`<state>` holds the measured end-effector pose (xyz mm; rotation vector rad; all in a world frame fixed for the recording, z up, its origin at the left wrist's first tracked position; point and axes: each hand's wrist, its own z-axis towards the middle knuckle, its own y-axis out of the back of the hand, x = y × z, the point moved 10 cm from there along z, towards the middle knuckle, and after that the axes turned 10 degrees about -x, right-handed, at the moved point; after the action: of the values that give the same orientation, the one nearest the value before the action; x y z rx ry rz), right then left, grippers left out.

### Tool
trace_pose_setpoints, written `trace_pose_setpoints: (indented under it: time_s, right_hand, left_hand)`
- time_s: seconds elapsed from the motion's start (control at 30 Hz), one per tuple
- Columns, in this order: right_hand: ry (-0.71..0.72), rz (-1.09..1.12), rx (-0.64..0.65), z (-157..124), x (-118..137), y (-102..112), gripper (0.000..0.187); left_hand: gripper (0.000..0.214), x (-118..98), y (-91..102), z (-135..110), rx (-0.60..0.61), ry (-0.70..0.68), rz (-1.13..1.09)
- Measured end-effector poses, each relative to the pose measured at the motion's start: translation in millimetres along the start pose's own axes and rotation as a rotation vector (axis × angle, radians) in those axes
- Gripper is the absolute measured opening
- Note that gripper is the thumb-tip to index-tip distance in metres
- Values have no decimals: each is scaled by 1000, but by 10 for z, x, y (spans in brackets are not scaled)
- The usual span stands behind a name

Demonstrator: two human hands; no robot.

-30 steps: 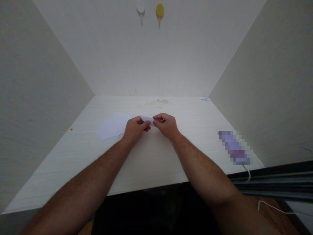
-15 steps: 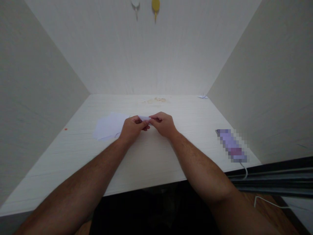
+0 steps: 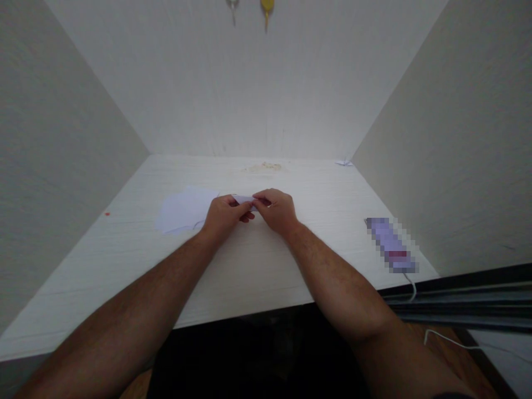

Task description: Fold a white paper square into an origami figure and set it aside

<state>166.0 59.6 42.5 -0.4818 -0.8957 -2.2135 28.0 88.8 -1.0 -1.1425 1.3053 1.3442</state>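
Between my two hands is a small folded piece of white paper (image 3: 244, 199), held just above the white desk (image 3: 249, 266). My left hand (image 3: 226, 215) is closed on its left part, with the thumb lying along the near side. My right hand (image 3: 276, 210) pinches the right end between thumb and fingers, and the two thumbs nearly meet. Much of the paper is hidden behind the fingers. Left of my left hand, partly covered by it, lies a stack of white paper sheets (image 3: 183, 208).
At the right edge lies a phone-like, pixelated object (image 3: 390, 244) with a white cable (image 3: 412, 288). A small folded paper (image 3: 344, 163) rests in the far right corner. Walls rise on three sides; a yellow hook (image 3: 266, 8) hangs on the back one. A small red spot (image 3: 107, 214) marks the left.
The view has shifted slightly, so the desk and its things sit a little higher. Both hands keep hold of the folded paper, with only slight finger movement.
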Motion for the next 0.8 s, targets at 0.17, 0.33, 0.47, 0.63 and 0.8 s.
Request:
trace_pose_setpoints:
  time_s: [0.17, 0.33, 0.47, 0.63, 0.8]
  right_hand:
    - [-36, 56, -16, 4, -12, 3, 7]
    - [-185, 164, 26, -7, -122, -61, 6]
    - [-195, 129, 67, -8, -97, -71, 6]
    - [-79, 19, 45, 3, 7, -29, 7]
    - [18, 9, 29, 1, 85, -23, 9]
  left_hand:
    - [20, 45, 2, 19, -1, 21, -27]
    - [21, 24, 7, 4, -6, 7, -4]
    - [21, 33, -29, -15, 11, 30, -40]
    - [15, 40, -52, -34, 1, 74, -100]
    - [16, 66, -64, -41, -1, 111, -165]
